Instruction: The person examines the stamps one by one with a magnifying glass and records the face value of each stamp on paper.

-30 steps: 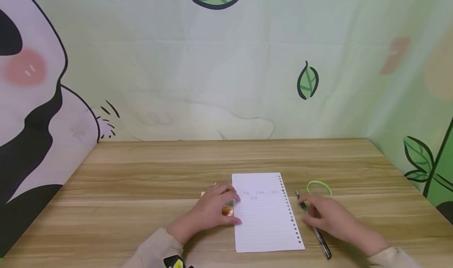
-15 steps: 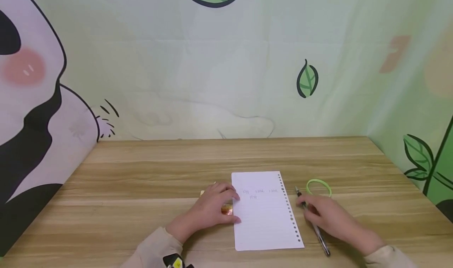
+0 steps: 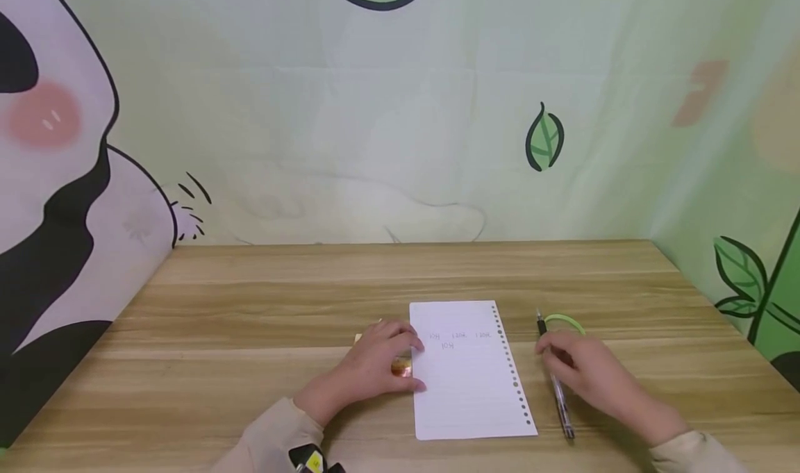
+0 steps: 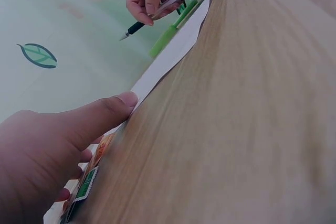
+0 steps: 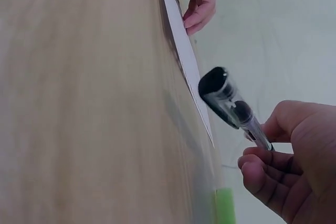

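A lined sheet of paper (image 3: 469, 396) with a punched right edge and a few handwritten marks lies on the table. My left hand (image 3: 378, 363) rests at its left edge, thumb and fingertips on the margin. Partly hidden under that hand is a flat, colourful printed piece (image 4: 86, 184). To the right of the sheet, my right hand (image 3: 590, 367) pinches a clear-barrelled pen (image 5: 226, 98) with a black grip between thumb and fingers. The pen is raised off the table, its tip pointing away from me.
A thin light-green ring (image 3: 565, 319) lies just beyond my right hand, partly covered by it. The wood-grain table (image 3: 269, 285) runs back to a cloth backdrop (image 3: 400, 126) printed with leaves and a panda.
My right hand has taken hold of the pen and lifted it, moving slightly right as the pen turned more upright in the head view. The left hand and paper have stayed put.
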Demonstrator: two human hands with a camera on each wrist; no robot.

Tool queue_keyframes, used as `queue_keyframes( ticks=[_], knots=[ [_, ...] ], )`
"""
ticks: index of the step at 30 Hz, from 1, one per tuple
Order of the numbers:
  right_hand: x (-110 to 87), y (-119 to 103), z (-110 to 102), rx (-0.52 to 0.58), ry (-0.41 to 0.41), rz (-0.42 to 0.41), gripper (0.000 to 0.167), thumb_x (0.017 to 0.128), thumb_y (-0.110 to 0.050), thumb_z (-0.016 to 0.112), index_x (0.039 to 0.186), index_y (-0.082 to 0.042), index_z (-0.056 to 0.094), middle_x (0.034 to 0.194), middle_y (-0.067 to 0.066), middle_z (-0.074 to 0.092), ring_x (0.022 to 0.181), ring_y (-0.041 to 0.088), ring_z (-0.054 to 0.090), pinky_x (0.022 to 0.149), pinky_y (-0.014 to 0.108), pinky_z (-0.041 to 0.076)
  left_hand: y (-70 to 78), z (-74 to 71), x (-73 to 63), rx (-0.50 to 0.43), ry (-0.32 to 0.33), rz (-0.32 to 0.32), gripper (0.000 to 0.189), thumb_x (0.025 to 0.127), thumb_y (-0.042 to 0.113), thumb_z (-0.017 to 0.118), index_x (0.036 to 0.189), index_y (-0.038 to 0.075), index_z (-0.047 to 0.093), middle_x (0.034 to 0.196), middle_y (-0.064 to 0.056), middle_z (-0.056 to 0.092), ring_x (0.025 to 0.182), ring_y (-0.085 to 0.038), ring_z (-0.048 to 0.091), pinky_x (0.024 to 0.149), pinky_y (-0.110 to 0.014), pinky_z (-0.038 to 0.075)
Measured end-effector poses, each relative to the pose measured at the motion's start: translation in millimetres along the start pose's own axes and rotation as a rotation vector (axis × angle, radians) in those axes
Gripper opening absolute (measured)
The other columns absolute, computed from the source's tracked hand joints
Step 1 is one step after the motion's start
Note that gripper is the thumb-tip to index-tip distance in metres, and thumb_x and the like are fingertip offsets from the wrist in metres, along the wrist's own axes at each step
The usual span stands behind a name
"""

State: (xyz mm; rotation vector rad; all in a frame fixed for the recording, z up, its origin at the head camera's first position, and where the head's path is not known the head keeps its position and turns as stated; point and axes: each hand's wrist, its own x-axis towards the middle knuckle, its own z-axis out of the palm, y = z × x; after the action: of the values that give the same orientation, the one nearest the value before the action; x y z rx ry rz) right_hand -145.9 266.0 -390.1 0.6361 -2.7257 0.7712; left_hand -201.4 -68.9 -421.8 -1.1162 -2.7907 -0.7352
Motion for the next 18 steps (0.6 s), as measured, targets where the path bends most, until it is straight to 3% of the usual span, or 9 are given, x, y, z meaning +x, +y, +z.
queue_keyframes(
  ticks=[9,18],
  knots=[
    [0.2,2.2,-3.6,-0.021,0.062,-0.049,0.023,0.077,0.007,0.062,0.090,-0.011,0.066,0.075,-0.012,0.056,0.065,-0.008,0.042,0.053,0.016,0.044,-0.2,-1.3,1.7,-0.007,-0.002,0.001,0.045,0.074,0.044,0.080,0.107,0.018,0.063,0.119,0.000,0.058,0.120,-0.022,0.050,0.115,-0.052,0.029],
    [2.0,1.2,-13.0,0.014,-0.002,0.006,0.022,0.078,0.002,0.070,0.096,-0.011,0.065,0.078,-0.011,0.064,0.072,-0.006,0.053,0.056,0.018,0.047,-1.1,0.4,0.6,-0.001,-0.001,0.010,0.045,0.074,0.043,0.080,0.107,0.018,0.064,0.118,0.000,0.058,0.120,-0.022,0.051,0.114,-0.053,0.030]
  ],
)
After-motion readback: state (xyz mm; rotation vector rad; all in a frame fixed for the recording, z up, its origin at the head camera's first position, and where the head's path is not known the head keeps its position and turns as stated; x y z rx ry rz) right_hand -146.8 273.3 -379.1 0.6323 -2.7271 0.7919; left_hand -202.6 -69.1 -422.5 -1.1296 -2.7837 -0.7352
